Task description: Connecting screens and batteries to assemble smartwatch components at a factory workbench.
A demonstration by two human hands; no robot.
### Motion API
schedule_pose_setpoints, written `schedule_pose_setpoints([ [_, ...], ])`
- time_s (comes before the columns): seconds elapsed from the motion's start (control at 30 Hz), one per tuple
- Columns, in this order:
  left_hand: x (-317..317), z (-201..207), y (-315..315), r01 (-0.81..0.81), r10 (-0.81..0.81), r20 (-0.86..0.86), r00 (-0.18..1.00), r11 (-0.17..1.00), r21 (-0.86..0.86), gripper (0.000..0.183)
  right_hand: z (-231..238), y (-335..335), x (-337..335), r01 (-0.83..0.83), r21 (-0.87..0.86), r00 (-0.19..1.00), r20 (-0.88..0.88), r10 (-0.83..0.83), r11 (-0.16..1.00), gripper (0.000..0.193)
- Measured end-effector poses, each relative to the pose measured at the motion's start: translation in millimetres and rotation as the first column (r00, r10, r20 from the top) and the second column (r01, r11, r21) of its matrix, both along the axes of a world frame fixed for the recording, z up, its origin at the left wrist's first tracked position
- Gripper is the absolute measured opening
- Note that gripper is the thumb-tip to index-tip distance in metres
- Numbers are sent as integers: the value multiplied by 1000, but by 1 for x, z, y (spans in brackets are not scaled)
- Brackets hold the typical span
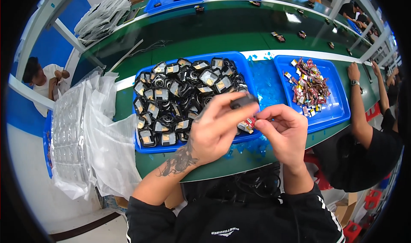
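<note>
Person seated at the near edge of a green workbench (239, 33), both hands raised over it.

Left hand (214, 129): fingers curled, thumb and forefinger pinching a small black housing (243, 101) at its far tip. It is being held just above the near right corner of the big blue tray (244, 63).

Right hand (284, 129): fingers bunched together, pinching a small red-and-silver part (248, 124) just beside the housing. The two pieces are close, touching or nearly so; cannot tell whether they are seated together.

Big blue tray is heaped with black housings (180, 97), many showing a pale square face. Cannot tell finished ones from unfinished ones. To the right, a smaller blue tray (338, 110) is holding a loose pile of red-and-silver parts (310, 86), covering only its far half.

Judgement: work is mid-batch. One unit is in hand, and plenty of both stocks is waiting.

Left of the trays, clear plastic bags and blister sheets (81, 131) are hanging over the bench edge. At the right, another person's arm (359, 110) is resting by the small tray.
</note>
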State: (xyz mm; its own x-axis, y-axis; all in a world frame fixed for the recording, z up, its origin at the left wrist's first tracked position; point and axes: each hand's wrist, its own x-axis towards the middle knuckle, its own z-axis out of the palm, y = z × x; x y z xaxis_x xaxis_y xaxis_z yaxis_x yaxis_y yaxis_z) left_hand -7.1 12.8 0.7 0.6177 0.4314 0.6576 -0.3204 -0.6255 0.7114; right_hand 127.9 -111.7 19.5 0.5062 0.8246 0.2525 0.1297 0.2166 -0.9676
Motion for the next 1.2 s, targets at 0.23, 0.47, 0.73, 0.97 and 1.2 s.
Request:
schedule_pose_setpoints([
  [0.23,0,4,-2,-120,128,-78,989,988,98,33,-5,-4,7,-92,12,986,-139,92,996,18],
  [0.47,5,-7,-1,-65,63,18,998,989,130,29,-15,-7,15,-176,-3,970,-173,172,984,19],
  [0.73,3,-4,0,-52,72,-118,990,985,166,19,-12,-5,21,-187,-24,960,-218,177,982,11],
  [0.97,0,-4,-6,76,-265,-227,937,790,-609,18,-12,-9,10,-31,-33,976,214,38,999,20],
  [1.2,6,-10,-16,109,-253,-103,962,700,-706,36,-19,1,8,124,-30,983,138,-119,992,26],
])
